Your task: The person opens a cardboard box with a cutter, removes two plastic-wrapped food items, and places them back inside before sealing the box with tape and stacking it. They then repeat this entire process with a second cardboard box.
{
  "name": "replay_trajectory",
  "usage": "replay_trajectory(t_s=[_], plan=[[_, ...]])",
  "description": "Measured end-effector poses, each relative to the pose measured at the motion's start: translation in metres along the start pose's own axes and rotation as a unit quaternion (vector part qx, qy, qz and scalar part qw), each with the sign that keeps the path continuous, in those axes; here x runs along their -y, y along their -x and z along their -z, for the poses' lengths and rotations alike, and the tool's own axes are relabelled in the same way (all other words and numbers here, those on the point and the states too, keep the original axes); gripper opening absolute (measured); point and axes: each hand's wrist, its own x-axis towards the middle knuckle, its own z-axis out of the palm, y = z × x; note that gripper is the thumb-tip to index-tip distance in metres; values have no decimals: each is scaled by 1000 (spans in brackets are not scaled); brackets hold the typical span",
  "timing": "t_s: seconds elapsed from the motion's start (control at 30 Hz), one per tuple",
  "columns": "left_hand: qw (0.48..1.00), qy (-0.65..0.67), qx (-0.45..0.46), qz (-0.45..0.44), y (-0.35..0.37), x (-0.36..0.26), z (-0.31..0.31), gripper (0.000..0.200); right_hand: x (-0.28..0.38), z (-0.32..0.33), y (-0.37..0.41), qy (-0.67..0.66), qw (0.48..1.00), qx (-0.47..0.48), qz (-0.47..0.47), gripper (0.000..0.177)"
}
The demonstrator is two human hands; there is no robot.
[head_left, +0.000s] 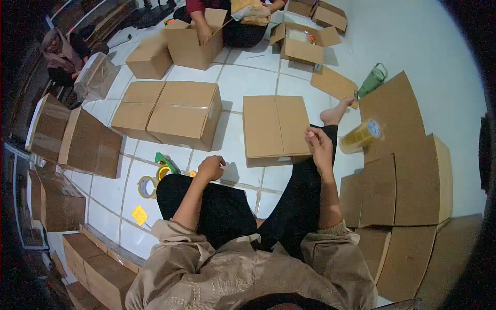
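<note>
The closed cardboard box [274, 126] lies flat on the white tiles, just past the seated person's knees. The right hand [320, 149] rests at its near right corner, fingers bent against the edge; whether they pinch it I cannot tell. The left hand [211, 168] is curled into a loose fist on the knee, left of the box and clear of it. Further left sit tape rolls [148, 186] and two sealed boxes [175, 111]. Right of the box, a roll of clear tape [361, 136] tops stacked flat cardboard [408, 181]. Beyond it, another person's hand [203, 33] rests on an open carton [194, 46].
</note>
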Motion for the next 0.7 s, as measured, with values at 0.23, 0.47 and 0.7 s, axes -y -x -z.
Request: replay_trajectory(t_s=[0.23,0.47,0.7], plan=[[992,69,-107,-23,29,23,29,20,-1,-28,-45,165,983,64,48,35],[864,239,-431,106,116,83,70,7,-55,-64,-119,416,882,61,214,44],[862,372,-278,203,158,211,-21,8,-53,-71,-129,381,906,75,170,39]])
